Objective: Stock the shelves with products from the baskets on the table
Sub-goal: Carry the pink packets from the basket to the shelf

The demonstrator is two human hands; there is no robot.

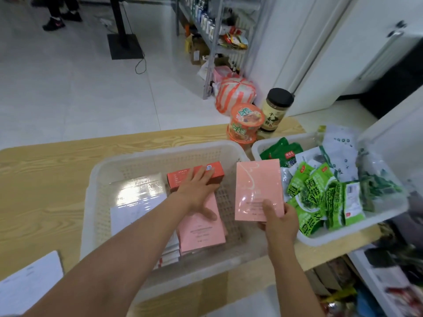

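A white plastic basket (160,154) stands on the wooden table (45,175) in front of me. Inside it lie a red-orange box (183,177), a stack of pink boxes (199,229) and clear-wrapped white packs (137,197). My left hand (196,191) reaches into the basket, its straight fingers resting on the red-orange box and the thumb on the pink stack. My right hand (278,219) grips the lower edge of a flat pink box (257,186), held upright above the basket's right side.
A second white basket (261,145) on the right holds several green snack packets (320,193). Noodle cups (246,121) and a dark-lidded jar (277,108) stand at the table's far edge. A metal shelf rack (212,42) with products stands beyond, striped bags at its foot.
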